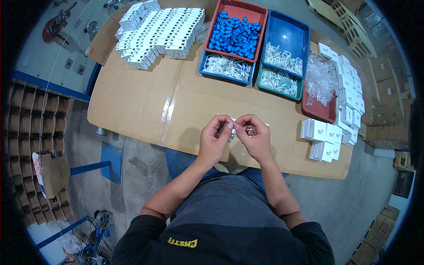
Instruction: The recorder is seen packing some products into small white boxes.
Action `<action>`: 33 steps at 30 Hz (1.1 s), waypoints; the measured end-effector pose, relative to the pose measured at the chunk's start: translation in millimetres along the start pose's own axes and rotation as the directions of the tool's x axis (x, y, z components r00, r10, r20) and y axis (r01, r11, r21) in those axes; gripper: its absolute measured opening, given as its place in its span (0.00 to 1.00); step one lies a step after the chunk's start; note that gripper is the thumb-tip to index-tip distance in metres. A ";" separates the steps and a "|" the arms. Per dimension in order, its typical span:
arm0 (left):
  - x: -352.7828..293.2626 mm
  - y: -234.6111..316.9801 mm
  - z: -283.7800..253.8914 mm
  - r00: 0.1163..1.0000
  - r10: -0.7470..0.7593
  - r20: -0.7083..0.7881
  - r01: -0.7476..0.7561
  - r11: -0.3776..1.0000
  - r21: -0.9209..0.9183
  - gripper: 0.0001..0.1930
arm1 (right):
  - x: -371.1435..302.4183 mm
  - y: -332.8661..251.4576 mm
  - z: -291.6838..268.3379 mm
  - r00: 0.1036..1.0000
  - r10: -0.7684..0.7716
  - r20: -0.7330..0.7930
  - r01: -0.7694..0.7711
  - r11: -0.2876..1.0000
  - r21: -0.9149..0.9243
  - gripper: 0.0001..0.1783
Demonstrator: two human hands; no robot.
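Two-handed work at a cardboard-covered table (132,101), seen from above. The left hand (215,135) and the right hand (255,138) are brought together near the front edge; on each, thumb and forefinger are closed in a pinch, and the other fingers are curled. A small pale piece (233,119) is held at the meeting fingertips, above the table; its shape is largely hidden. The step in hand is judged to be fine handling of this piece, perhaps a fitting or opening; for the next move, a steady hold by one hand and a small, controlled motion of the other are probably called for.

Counts: five trays are shown. Blue parts (234,37) are heaped in one red tray (243,9), which is stacked on a lower blue tray (226,79). An upper blue tray (287,28) is rested on one green tray (279,93). White pieces (282,59) are held in these last three. Clear plastic (320,75) is piled in a second red tray (319,111). White boxes (161,31) are grouped at both sides; boxes, blue parts and white pieces are too numerous for a reliable count.
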State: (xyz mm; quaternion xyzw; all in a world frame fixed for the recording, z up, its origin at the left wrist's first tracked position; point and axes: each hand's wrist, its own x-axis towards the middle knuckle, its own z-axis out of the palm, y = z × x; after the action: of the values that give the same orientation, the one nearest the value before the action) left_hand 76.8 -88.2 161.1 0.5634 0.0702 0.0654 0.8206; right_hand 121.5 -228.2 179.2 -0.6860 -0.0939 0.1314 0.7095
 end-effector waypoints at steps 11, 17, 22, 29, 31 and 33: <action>0.0 3.5 -9.5 0.997 -0.029 0.066 0.024 0.997 0.076 0.05 | -3.1 5.4 -4.9 0.999 -0.038 0.019 0.041 0.985 -0.169 0.04; 22.4 -11.0 -30.8 0.979 -0.030 0.203 -0.046 0.932 0.359 0.11 | 11.7 5.5 -16.1 0.993 0.090 0.075 -0.079 0.988 -0.134 0.04; 34.4 -34.7 -51.6 0.939 -0.294 0.180 0.284 0.955 0.083 0.24 | 20.0 29.9 -19.7 0.982 0.186 0.031 -0.187 0.980 0.060 0.09; 8.5 -97.5 -98.6 0.954 -0.289 0.081 0.267 0.941 0.209 0.13 | -18.5 99.1 -1.8 0.910 0.408 0.077 -0.398 0.910 -0.120 0.11; 2.4 -101.1 -99.3 0.963 -0.268 0.037 0.245 0.922 0.300 0.11 | -24.7 113.1 -1.8 0.937 0.342 0.072 -0.326 0.930 -0.170 0.11; 3.3 -96.9 -91.8 0.971 -0.238 0.005 0.217 0.895 0.389 0.09 | -22.4 123.2 -6.2 0.962 0.266 0.063 -0.246 0.943 -0.222 0.11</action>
State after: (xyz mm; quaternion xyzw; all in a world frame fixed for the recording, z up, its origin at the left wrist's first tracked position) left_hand 65.4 -38.1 37.9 0.7032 0.1254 -0.0608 0.6972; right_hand 95.1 -238.2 57.0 -0.7573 -0.0499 0.2432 0.6041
